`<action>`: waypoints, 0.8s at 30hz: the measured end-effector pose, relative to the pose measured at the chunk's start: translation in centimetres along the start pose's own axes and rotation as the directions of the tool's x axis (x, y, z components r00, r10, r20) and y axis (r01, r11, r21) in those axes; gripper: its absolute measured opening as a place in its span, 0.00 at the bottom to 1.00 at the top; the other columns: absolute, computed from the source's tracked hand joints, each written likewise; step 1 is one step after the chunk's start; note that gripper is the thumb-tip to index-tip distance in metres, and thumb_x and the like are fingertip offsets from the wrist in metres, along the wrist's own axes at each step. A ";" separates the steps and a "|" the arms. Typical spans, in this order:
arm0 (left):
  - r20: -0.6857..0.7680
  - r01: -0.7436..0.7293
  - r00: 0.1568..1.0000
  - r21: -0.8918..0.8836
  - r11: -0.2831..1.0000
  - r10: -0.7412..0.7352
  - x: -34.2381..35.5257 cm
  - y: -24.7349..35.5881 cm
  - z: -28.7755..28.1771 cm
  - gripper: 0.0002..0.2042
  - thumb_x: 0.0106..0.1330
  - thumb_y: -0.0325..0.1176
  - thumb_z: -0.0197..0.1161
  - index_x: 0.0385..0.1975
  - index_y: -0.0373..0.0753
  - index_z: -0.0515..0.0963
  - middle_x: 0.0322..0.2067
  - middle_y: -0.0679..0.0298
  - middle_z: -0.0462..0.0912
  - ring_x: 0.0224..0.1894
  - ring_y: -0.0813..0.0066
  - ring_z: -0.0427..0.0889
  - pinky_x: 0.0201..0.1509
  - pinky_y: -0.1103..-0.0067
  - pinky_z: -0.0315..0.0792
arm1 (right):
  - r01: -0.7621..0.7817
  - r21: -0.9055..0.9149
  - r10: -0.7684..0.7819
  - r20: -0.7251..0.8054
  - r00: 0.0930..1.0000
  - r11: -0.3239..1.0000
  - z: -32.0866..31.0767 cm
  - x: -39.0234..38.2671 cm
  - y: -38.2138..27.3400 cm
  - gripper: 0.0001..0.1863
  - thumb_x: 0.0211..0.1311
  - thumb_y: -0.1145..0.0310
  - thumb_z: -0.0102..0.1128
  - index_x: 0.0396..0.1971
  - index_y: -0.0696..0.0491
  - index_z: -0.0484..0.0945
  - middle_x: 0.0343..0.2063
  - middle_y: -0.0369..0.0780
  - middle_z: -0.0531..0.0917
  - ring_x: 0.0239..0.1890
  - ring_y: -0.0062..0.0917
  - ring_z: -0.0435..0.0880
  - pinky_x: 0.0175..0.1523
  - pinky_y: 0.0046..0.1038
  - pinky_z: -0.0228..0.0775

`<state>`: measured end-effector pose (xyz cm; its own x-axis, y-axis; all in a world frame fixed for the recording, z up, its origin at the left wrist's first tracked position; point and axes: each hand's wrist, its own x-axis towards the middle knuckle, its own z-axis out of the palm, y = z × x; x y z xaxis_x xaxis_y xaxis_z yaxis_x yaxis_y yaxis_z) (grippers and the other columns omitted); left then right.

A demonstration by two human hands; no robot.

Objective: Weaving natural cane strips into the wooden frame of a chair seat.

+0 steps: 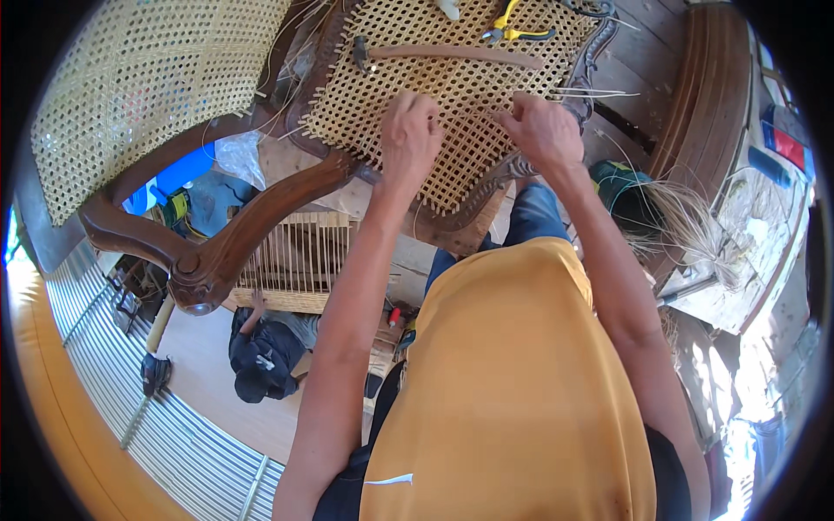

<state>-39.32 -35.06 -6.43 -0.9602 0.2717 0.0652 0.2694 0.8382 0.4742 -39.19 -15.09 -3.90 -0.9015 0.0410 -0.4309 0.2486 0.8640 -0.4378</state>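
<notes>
Both my hands are over a woven cane panel (347,108) set in a dark carved wooden frame (317,122). My left hand (410,135) is closed, its fingers curled low over the weave. To its right my right hand (546,132) is closed too, thumb and forefinger pinched together near the panel's right edge. Whatever the fingers may grip is too thin or hidden to make out. Beyond the hands a hammer (456,55) lies across the cane, its head toward the left. Yellow-handled cutting pliers (512,33) rest farther back. Loose cane ends stick out along the panel's edges.
A second cane panel (165,69) in a curved wooden frame (234,234) stands at left. Thin strands (686,221) spill beside a dark green container (621,191) on the right. At lower left, a person (265,356) in dark clothing works by a frame of upright strips (291,256).
</notes>
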 end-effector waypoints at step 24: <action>0.112 0.137 0.987 -0.227 0.964 -0.114 1.5 -0.9 -0.6 0.04 0.53 0.26 0.67 0.22 0.33 0.79 0.30 0.58 0.75 0.35 0.61 0.77 0.42 0.71 0.70 | 0.112 0.199 -0.123 0.047 0.991 0.974 5.4 1.2 -2.1 0.11 0.59 0.64 0.57 0.30 0.58 0.78 0.25 0.51 0.82 0.33 0.46 0.82 0.41 0.42 0.73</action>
<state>-41.01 -35.74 -6.22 -0.9701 0.2261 -0.0881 0.1114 0.7378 0.6658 -38.84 -19.53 -7.77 -0.9076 -0.0894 -0.4102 0.2118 0.7460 -0.6313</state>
